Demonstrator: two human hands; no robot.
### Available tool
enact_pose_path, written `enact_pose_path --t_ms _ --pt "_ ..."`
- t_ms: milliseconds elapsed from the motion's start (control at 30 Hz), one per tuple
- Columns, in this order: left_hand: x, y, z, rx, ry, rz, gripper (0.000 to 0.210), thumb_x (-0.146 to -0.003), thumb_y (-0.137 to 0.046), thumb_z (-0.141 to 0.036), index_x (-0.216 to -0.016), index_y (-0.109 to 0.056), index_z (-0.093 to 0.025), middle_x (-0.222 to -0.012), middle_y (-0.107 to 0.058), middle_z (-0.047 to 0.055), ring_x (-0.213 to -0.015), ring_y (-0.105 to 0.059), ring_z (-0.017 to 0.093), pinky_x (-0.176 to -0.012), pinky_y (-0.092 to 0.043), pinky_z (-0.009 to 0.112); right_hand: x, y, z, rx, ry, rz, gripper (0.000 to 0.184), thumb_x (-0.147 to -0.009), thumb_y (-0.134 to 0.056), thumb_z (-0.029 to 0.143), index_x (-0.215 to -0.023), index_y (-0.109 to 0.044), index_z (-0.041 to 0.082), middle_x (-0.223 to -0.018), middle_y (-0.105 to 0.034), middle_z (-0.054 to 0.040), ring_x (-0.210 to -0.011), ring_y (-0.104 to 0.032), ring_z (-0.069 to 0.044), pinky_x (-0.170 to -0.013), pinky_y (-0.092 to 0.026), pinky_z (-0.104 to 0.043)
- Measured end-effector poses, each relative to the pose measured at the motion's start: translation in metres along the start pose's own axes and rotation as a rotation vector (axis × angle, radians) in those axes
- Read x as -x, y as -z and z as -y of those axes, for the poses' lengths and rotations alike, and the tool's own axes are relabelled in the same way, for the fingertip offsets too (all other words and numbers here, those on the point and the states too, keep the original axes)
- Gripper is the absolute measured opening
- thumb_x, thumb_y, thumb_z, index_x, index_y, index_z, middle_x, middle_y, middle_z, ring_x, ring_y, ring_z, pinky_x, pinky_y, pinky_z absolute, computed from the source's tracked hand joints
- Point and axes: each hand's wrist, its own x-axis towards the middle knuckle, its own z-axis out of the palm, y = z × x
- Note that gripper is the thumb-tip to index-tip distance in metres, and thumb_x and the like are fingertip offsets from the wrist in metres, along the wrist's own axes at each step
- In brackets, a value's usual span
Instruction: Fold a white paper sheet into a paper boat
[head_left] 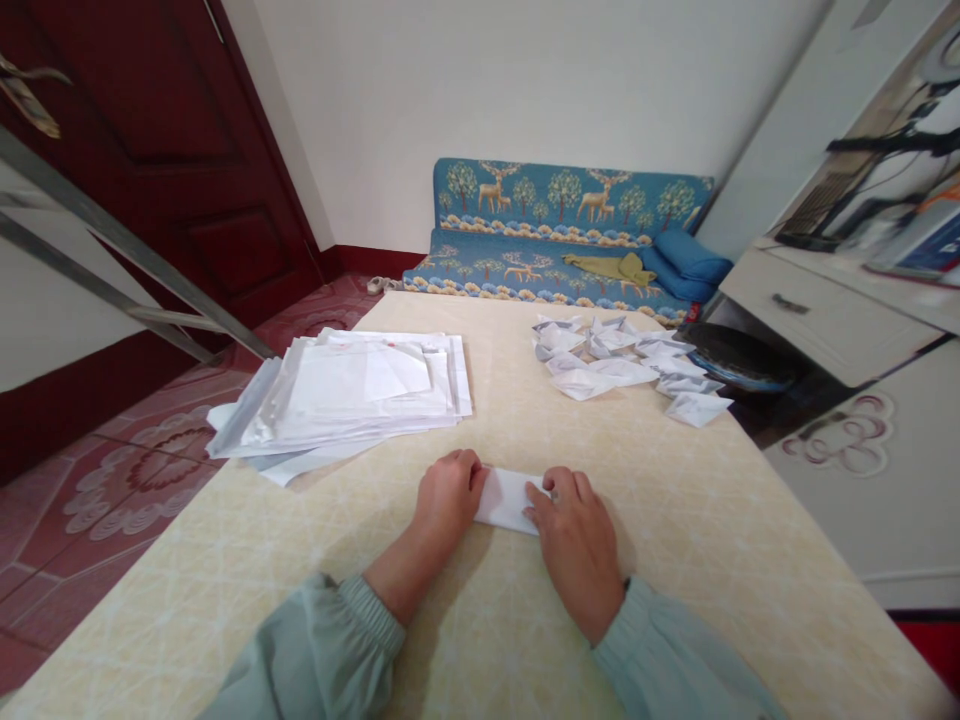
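Observation:
A white sheet of paper (506, 499), folded into a narrow strip, lies on the patterned cream table (487, 640) between my hands. My left hand (451, 495) is closed on the strip's left end, its fingers curled in. At the right end, my right hand (576, 530) has thumb and bent fingers on the paper, a ring showing on one finger. Parts of both ends are hidden under the fingers. Ahead on the left is a thick stack of white paper (360, 385). Several folded paper pieces (600, 370) sit in a loose group ahead on the right.
Beyond the table stands a blue sofa (517, 260) with a deer pattern and a yellow-green cloth (615, 268). On the right are a white cabinet (840, 320) and a dark round pan (739, 355). A metal ladder (150, 255) leans at left, before a dark red door (172, 120).

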Motion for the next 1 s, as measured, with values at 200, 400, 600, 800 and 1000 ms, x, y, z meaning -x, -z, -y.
enact_pose_path --t_ms 200,400,600,800,1000 --pt "0.000 -0.002 0.001 -0.005 0.009 -0.009 0.017 -0.083 -0.048 -0.024 -0.073 -0.059 -0.017 -0.076 -0.063 0.005 -0.070 -0.057 0.016 -0.064 -0.037 0.026 -0.011 0.001 0.004 -0.027 0.201 0.126 0.031 -0.089 -0.046 0.010 -0.114 -0.057 0.025 -0.097 -0.057 -0.0045 -0.090 -0.049 -0.018 -0.074 -0.038 -0.030" --pt "0.001 0.008 -0.002 -0.017 -0.021 -0.013 0.016 -0.084 -0.048 -0.024 -0.078 -0.061 -0.017 -0.079 -0.063 0.005 -0.069 -0.057 0.016 -0.064 -0.040 0.026 -0.026 0.012 0.001 0.014 0.247 0.229 0.024 -0.093 -0.042 0.019 -0.106 -0.061 0.026 -0.083 -0.058 -0.0030 -0.075 -0.053 -0.016 -0.061 -0.031 -0.028" --pt "0.043 0.021 -0.022 -0.069 -0.512 -0.066 0.025 -0.090 -0.040 -0.023 -0.102 -0.061 -0.015 -0.101 -0.061 0.009 -0.094 -0.054 0.020 -0.085 -0.045 0.032 -0.035 0.017 -0.006 -0.117 0.230 0.344 0.025 -0.093 -0.040 0.022 -0.092 -0.065 0.020 -0.077 -0.058 -0.0029 -0.067 -0.054 -0.013 -0.058 -0.029 -0.024" --pt "0.074 0.002 -0.031 -0.179 -0.645 0.061 0.043 -0.082 -0.057 -0.031 -0.117 -0.054 -0.006 -0.118 -0.056 0.013 -0.107 -0.050 0.026 -0.098 -0.042 0.038 -0.039 0.014 -0.014 -0.191 0.264 0.396 0.024 -0.083 -0.054 0.015 -0.102 -0.065 0.024 -0.082 -0.058 -0.0018 -0.077 -0.056 -0.014 -0.064 -0.032 -0.022" --pt "0.077 -0.006 -0.022 -0.213 -0.604 0.058 0.043 -0.084 -0.053 -0.032 -0.119 -0.054 -0.006 -0.125 -0.054 0.015 -0.113 -0.051 0.027 -0.097 -0.045 0.037 -0.036 0.011 -0.013 -0.199 0.237 0.381 0.027 -0.080 -0.059 0.017 -0.105 -0.064 0.026 -0.082 -0.057 -0.0013 -0.077 -0.057 -0.014 -0.063 -0.033 -0.022"
